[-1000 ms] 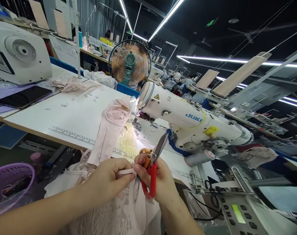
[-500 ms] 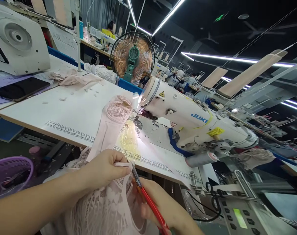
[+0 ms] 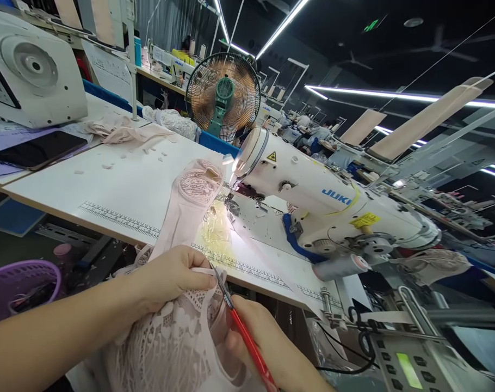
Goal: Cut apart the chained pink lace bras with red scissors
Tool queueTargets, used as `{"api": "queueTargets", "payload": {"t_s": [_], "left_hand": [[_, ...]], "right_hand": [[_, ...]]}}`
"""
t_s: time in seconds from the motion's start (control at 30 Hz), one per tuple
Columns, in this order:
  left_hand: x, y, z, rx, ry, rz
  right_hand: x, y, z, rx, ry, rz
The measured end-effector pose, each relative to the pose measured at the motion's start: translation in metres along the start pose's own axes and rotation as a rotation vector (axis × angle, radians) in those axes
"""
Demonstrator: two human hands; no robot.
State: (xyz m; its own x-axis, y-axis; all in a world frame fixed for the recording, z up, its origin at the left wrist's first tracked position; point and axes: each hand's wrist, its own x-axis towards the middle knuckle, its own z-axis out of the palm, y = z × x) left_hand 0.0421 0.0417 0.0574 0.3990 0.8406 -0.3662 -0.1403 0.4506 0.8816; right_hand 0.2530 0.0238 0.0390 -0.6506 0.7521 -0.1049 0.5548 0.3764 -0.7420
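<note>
Scissors with red handles are slanting up and to the left from the right hand, their tips reaching beside the left thumb. The right hand is grasping the handles, the fingers partly hidden behind them; whether the blades are parted is hard to tell. The left hand is pinching a narrow pale strap between thumb and forefinger, and the blade tips are lying right by the strap's end, though contact is unclear. Below both hands, a pale pink lace garment is hanging in front of the table edge, its openwork panel facing up.

Beyond the left hand, a pink piece with a lace cup is lying across the white worktable, its cup resting near the needle area of a JUKI sewing machine, whose lamp is shining there. A ruler scale is running along the table's near edge. A grey thread cone is lying on its side below the machine's arm. To the left, a black smartphone is lying on papers, with crumpled pink fabric beyond it. A purple basket is standing lower left, and a fan is facing the machine from behind the table.
</note>
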Motion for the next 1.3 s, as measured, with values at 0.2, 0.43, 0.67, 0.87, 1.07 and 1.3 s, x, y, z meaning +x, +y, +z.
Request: {"api": "queueTargets", "payload": {"t_s": [0.2,0.43,0.67,0.87,1.07,1.3], "left_hand": [[0.0,0.002,-0.001,0.02,0.026,-0.017],[-0.009,0.003,-0.003,0.136,0.064,0.064],[-0.023,0.001,-0.012,0.196,0.136,0.233],[-0.033,-0.006,-0.02,0.178,0.158,0.244],[-0.047,-0.014,-0.025,-0.019,0.111,0.257],[-0.069,-0.018,-0.042,0.152,0.309,0.34]], "right_hand": [[0.001,0.005,0.011,0.037,-0.004,0.103],[0.001,0.009,0.011,0.162,0.158,0.097],[-0.021,-0.006,0.009,0.12,0.275,-0.063],[-0.015,0.013,0.045,-0.225,0.325,-0.447],[-0.02,-0.003,0.048,-0.168,0.32,-0.312],[-0.017,-0.009,0.058,0.147,0.184,-0.18]]}}
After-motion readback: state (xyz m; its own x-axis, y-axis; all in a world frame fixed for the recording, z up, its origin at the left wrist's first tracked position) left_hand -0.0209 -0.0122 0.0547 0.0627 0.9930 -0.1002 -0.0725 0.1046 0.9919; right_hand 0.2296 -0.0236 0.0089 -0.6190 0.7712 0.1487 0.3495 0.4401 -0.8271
